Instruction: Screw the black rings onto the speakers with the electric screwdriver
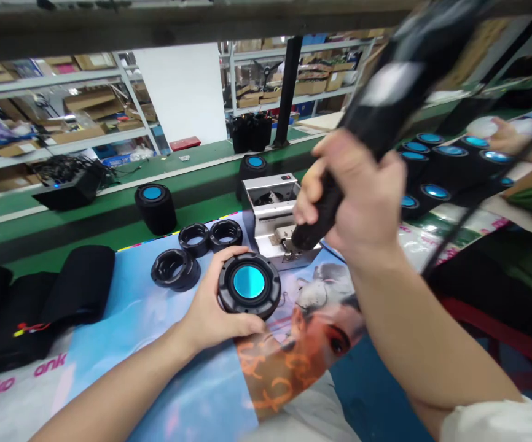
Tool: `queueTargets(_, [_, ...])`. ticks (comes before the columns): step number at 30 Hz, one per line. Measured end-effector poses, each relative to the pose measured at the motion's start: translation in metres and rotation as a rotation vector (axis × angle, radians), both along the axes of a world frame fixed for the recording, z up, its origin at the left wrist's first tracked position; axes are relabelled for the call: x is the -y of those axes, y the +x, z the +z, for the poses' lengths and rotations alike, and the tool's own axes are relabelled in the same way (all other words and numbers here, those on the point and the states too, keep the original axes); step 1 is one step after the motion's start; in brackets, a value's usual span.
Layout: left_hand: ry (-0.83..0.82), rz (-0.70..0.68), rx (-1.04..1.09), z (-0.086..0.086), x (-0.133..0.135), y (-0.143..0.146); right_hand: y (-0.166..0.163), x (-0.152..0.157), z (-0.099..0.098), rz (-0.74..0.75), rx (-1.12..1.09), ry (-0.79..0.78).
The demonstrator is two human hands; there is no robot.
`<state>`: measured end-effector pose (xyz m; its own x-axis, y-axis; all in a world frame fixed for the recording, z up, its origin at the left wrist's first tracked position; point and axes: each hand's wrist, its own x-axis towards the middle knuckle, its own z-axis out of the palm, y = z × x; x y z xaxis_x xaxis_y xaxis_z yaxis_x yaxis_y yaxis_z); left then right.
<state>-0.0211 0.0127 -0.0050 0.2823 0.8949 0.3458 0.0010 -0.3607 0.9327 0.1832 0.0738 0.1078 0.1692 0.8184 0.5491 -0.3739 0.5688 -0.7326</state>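
Note:
My left hand (213, 313) is closed round the edge of a round black speaker end piece (229, 285) with a shiny blue disc in its middle. The thumb lies along the near side. Raised on the right, my right hand (355, 196) grips a black electric screwdriver (392, 92), blurred toward its upper end. Its lower end points down at the front of a metal screw feeder (270, 212); whether the tip touches is hidden. Several black rings (174, 270) lie just left of the speaker piece.
A printed poster sheet (150, 344) covers the bench. Behind the rings stands a black cylindrical speaker (155, 209). Black fabric-covered pieces (84, 285) lie at left. At right, a co-worker's hand (508, 136) is beside several blue-topped speakers (436, 191). A dark post (289, 92) rises behind the feeder.

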Motion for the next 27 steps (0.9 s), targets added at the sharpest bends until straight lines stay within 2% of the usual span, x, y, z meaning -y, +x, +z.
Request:
queueTargets(3, [-0.011, -0.016, 0.022, 0.000, 0.001, 0.000, -0.012, 0.012, 0.029, -0.005, -0.020, 0.197])
queueTargets(6, [-0.028, -0.033, 0.041, 0.001, 0.002, 0.000, -0.022, 0.017, 0.041, 0.023, 0.019, 0.224])
queueTargets(8, [-0.054, -0.043, 0.047, 0.002, 0.003, 0.000, -0.022, 0.015, 0.035, -0.010, 0.032, 0.195])
queueTargets(12, [-0.111, -0.075, 0.044, 0.006, 0.004, 0.001, -0.011, 0.001, 0.002, -0.122, 0.022, 0.132])
queueTargets(17, [-0.096, -0.045, 0.035, 0.007, 0.003, 0.001, -0.001, -0.018, -0.031, -0.144, 0.067, 0.015])
queueTargets(23, [-0.090, -0.042, 0.038, 0.005, 0.003, 0.000, 0.001, -0.022, -0.037, -0.104, 0.083, -0.041])
queueTargets(27, [-0.119, -0.055, 0.041, 0.006, 0.004, 0.001, 0.001, -0.014, -0.024, -0.048, 0.096, -0.109])
